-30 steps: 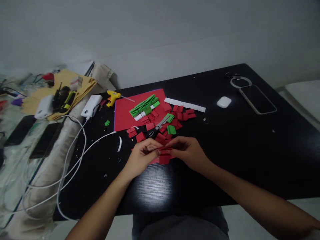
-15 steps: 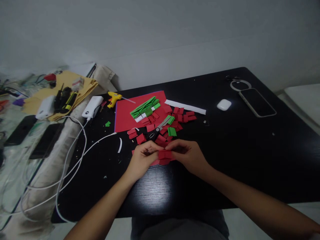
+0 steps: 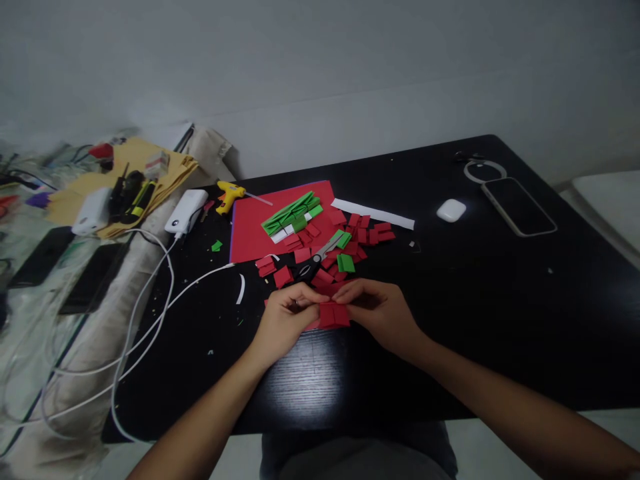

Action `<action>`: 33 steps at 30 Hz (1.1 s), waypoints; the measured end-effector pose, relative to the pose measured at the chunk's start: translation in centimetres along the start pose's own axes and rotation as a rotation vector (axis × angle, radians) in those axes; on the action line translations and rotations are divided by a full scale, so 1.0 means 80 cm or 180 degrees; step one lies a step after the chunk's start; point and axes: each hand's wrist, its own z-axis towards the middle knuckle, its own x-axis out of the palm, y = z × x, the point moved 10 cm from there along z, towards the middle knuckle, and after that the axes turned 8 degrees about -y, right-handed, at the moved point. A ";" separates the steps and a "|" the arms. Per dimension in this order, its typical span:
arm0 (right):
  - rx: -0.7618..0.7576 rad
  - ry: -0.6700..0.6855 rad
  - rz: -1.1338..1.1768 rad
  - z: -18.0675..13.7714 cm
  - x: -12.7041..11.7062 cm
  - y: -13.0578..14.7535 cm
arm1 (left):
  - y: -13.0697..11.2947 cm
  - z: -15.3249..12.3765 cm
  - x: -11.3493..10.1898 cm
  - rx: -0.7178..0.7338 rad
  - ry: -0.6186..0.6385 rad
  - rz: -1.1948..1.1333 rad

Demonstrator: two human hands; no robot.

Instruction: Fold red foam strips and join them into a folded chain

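Observation:
Between my two hands is a small folded red paper piece (image 3: 334,315) with a crease down its middle. My left hand (image 3: 290,317) pinches its left side, thumb in front. On the other side, my right hand (image 3: 380,312) grips it with thumb and fingertips along the top edge. Just beyond my fingers lie scissors (image 3: 316,260) with dark handles, resting among several folded red pieces (image 3: 283,277). A folded green piece (image 3: 345,263) sits beside them. Some red paper under my hands is partly hidden.
Red sheets (image 3: 250,227) carry green folded strips (image 3: 293,213). A yellow glue gun (image 3: 231,196), a white paper strip (image 3: 373,213), a white power bank (image 3: 187,211) and a white cable (image 3: 173,267) lie around. At right are a white earbud case (image 3: 451,211) and a phone (image 3: 520,207).
The folded red piece has tilted so more of its front face shows below my fingertips. Both hands keep their grip. The whole view has shifted slightly.

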 end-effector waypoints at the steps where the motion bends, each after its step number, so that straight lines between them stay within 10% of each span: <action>1: 0.0042 0.0003 0.0027 0.000 0.000 -0.001 | 0.000 0.000 0.000 -0.0021 0.0005 -0.0016; 20: 0.1068 0.0067 0.0244 -0.003 0.002 -0.029 | 0.014 0.002 0.009 -0.0268 0.0456 -0.0084; 33: 0.0178 -0.0006 0.0081 0.000 0.000 0.000 | 0.011 0.002 0.003 -0.0145 0.0346 -0.0058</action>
